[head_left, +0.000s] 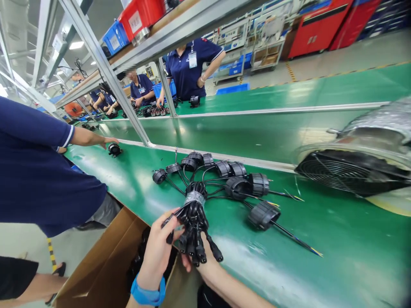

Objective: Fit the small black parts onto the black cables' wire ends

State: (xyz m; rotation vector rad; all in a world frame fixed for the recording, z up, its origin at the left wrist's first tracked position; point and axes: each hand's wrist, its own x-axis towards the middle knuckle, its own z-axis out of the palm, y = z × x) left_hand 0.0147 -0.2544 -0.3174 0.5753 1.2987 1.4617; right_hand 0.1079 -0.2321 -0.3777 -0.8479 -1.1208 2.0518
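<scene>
Two hands work at the near edge of a green-topped workbench [334, 256]. The left hand [157, 252], with a blue wristband [148, 291], closes snugly around a bundle of black cables [192, 218], and the right hand [201, 267] sits mostly hidden under it, its fingers against the cables, so how tightly it grips cannot be told. Silver tape [194, 197] binds the bundle, and black moulded plugs [214, 249] hang below the hands. An open cardboard box [102, 261] stands just below the bench edge at near left. From the bundle, cables fan across the green surface to round black connector housings [263, 215], which lie in an arc toward the far right, some touching one another. At right, a wire-guarded fan [340, 171] with a foil-wrapped duct [379, 122] rests against the bench. On the left, a co-worker in a navy polo shirt [38, 171] rests a hand [107, 142] just beside a single round black part [114, 149]. Beyond a metal shelf upright [105, 72], more co-workers [189, 68] stand and sit at a second green bench, with red cabinets [317, 28] farther off.
</scene>
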